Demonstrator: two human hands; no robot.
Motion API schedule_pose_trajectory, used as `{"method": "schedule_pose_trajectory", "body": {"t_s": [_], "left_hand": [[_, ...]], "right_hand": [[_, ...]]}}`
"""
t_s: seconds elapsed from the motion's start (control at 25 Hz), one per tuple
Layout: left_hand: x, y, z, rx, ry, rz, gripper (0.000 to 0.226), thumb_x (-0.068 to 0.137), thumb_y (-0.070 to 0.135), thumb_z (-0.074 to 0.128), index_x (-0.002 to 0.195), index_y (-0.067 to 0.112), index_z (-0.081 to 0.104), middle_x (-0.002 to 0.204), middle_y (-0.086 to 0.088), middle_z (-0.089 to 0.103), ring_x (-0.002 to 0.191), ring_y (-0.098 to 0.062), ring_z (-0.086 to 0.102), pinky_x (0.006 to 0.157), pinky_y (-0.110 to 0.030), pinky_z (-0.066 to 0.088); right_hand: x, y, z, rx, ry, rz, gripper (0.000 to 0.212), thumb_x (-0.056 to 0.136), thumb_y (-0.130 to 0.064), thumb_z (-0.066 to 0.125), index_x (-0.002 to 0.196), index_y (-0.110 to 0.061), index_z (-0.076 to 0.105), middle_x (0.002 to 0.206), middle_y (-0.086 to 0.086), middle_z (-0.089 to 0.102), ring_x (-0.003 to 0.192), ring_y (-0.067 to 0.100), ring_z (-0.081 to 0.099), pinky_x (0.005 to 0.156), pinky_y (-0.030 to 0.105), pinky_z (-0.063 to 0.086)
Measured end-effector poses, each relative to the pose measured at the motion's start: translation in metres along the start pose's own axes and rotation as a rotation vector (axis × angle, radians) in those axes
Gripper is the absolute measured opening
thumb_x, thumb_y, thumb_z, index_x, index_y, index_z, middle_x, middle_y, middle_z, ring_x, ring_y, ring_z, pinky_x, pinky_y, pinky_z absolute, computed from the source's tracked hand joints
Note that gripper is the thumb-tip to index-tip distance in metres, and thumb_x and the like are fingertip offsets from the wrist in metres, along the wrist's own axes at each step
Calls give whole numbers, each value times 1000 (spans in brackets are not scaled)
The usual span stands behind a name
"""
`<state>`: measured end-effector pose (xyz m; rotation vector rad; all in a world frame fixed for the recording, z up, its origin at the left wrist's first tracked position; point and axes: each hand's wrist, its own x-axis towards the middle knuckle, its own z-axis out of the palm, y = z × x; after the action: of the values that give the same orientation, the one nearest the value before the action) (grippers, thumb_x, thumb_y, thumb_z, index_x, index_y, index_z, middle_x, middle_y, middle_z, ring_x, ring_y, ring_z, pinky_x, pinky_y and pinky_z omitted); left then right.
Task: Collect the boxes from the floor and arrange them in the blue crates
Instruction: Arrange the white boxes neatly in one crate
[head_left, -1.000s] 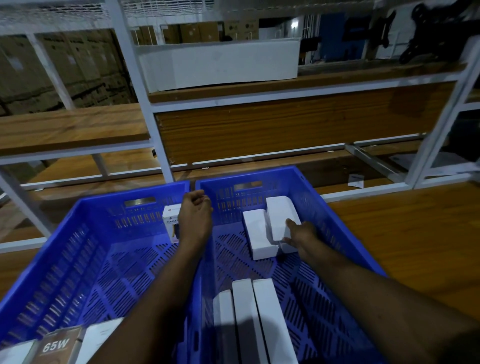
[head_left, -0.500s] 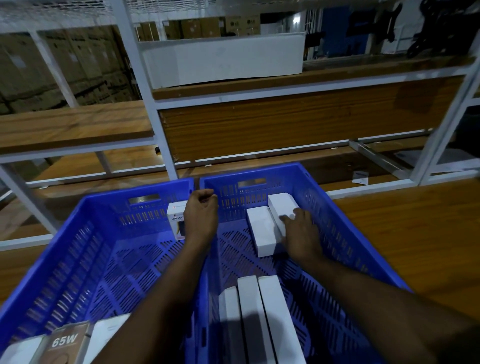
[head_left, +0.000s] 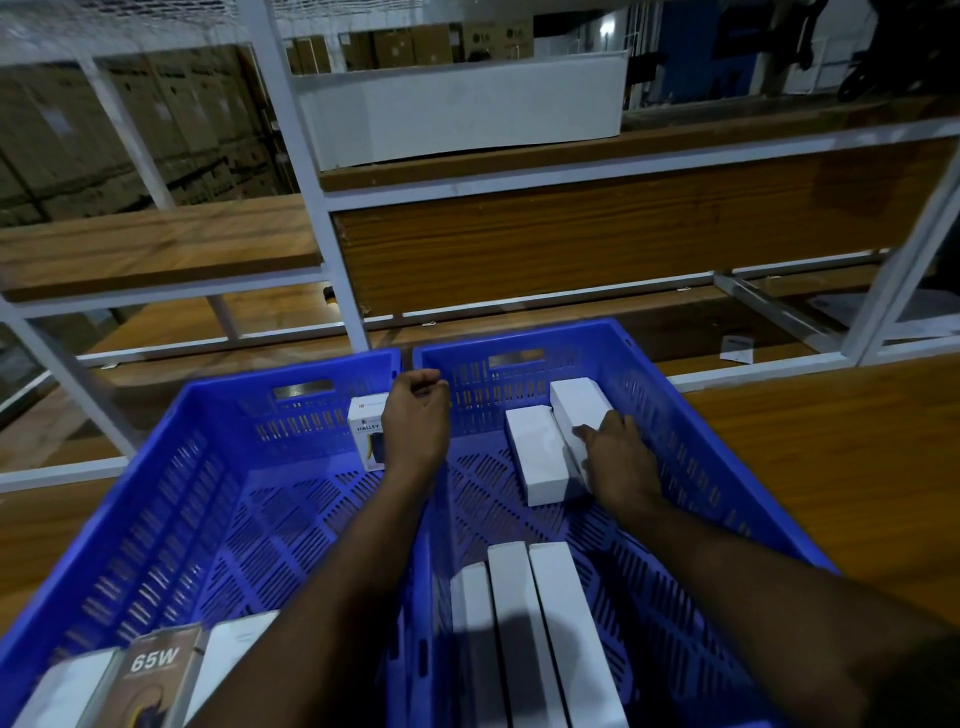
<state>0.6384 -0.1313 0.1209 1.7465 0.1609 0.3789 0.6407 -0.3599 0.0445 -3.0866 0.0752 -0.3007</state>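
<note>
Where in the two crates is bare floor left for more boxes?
Left crate: the wide middle, between the Halley box and the 65W box. Right crate: a middle strip between two white boxes and three long ones.

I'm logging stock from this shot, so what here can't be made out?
- Head view: the left hand covers part of the Halley box, hiding its print.
- The 65W box and the three white boxes are cut off by the bottom edge.
- The right hand covers the far white box's near end.
- The paper slip on the shelf is too small to read.
</note>
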Motion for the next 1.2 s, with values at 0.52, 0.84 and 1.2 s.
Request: {"method": "schedule_pose_trajectory", "body": {"t_s": [0.52,0.84,1.2], "left_hand": [[2,8,-4,-243,-22,-143,23,101,13,55,123,6,59,108,-10,64,95,-18,64,96,-39,57],[-5,10,-4,-133,-28,-53,15,101,15,54,113,12,62,100,-5,65,92,-19,64,97,-44,55],[-8,12,-1,50,-40,36,10,100,21,54,106,19,63,100,-1,66,98,-21,65,91,-41,55]], "right_hand": [[-32,-43,-61,371,-958,-373,30,90,-32,69,73,-8,64,62,3,55,57,13,47,58,21,41],[-29,-31,-60,255,-1030,-235,36,85,-34,75,68,-8,57,58,1,52,58,17,43,58,26,39],[-9,-14,-71,845,-494,89,23,74,-12,82,89,-12,64,88,10,67,75,22,60,62,30,45]]}}
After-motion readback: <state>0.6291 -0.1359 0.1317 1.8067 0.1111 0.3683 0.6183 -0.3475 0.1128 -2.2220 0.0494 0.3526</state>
